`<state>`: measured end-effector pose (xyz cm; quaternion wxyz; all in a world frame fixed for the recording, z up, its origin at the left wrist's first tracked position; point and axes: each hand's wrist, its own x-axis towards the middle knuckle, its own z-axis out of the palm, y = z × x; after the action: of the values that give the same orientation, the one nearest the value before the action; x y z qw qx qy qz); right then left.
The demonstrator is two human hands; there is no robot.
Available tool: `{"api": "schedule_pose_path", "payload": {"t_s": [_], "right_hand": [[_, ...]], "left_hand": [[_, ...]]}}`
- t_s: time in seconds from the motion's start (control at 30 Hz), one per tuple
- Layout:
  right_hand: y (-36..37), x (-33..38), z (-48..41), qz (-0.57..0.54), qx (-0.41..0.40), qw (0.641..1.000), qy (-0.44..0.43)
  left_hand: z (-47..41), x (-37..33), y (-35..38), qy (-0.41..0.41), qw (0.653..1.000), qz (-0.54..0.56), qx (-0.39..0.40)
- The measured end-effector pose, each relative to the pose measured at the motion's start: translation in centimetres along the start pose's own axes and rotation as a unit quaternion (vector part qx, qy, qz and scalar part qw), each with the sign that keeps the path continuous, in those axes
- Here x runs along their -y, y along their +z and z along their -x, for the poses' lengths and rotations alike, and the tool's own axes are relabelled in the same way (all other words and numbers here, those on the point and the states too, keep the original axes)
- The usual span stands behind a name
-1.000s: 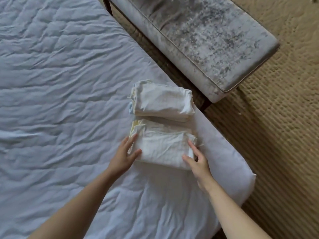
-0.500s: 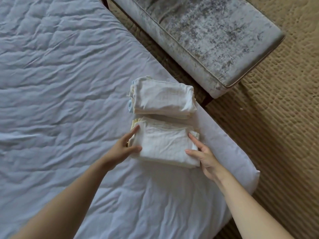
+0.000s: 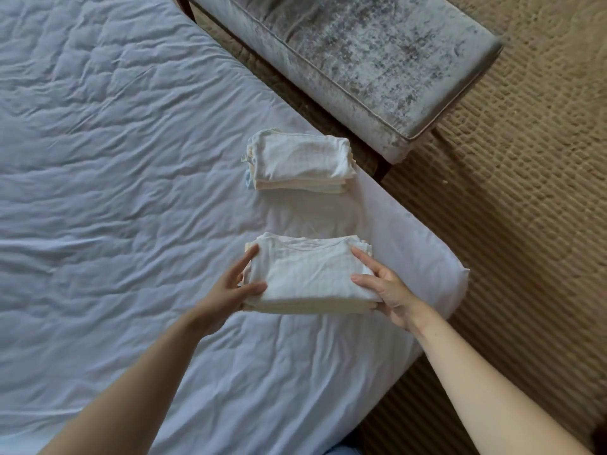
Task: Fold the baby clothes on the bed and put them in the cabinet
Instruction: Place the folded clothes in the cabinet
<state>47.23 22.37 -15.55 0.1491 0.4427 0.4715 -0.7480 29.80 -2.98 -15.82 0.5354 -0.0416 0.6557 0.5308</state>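
Observation:
Two stacks of folded white baby clothes are near the bed's corner. The far stack [image 3: 300, 160] lies on the pale sheet of the bed [image 3: 115, 192]. The near stack [image 3: 308, 274] is raised off the sheet between my hands. My left hand [image 3: 230, 292] grips its left end, thumb on top and fingers underneath. At the stack's right end my right hand [image 3: 387, 290] holds it the same way. No cabinet is in view.
A grey upholstered bench [image 3: 361, 60] stands just beyond the bed's edge, on a tan textured carpet [image 3: 525, 224]. The bed's corner [image 3: 460, 277] is right of my right hand. Wrinkled sheet stretches to the left.
Both hands slid under the near stack's ends and lifted it toward me, away from the far stack. A gap of bare sheet now shows between the two stacks.

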Motion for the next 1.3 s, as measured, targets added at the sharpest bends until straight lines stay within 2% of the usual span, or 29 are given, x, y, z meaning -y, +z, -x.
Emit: {"api": "schedule_pose_path", "payload": {"t_s": [0.3,0.5,0.7,0.87,1.03,1.3], "right_hand": [[0.9,-3.8,12.0,0.055,-0.026,0.997,-0.036],[3.0,-9.3,22.9,0.022,-0.061,0.995,-0.080],[6.2,-15.6,33.5,-0.009,-0.139,0.981,-0.134],[7.3,-20.6,41.2,-0.055,-0.209,0.960,-0.180],[6.9,-26.1,47.7,-0.113,-0.275,0.928,-0.226],[6.2,-36.6,57.3,-0.209,-0.391,0.853,-0.274]], "left_hand": [[11.3,2.8,2.4,0.064,0.995,-0.039,0.067],[19.7,4.7,3.9,0.101,0.987,-0.091,0.084],[27.5,6.0,5.7,0.154,0.967,-0.159,0.129],[32.3,6.6,8.4,0.180,0.943,-0.208,0.188],[36.0,7.9,13.2,0.212,0.904,-0.257,0.267],[41.2,12.1,22.6,0.203,0.839,-0.312,0.397]]}}
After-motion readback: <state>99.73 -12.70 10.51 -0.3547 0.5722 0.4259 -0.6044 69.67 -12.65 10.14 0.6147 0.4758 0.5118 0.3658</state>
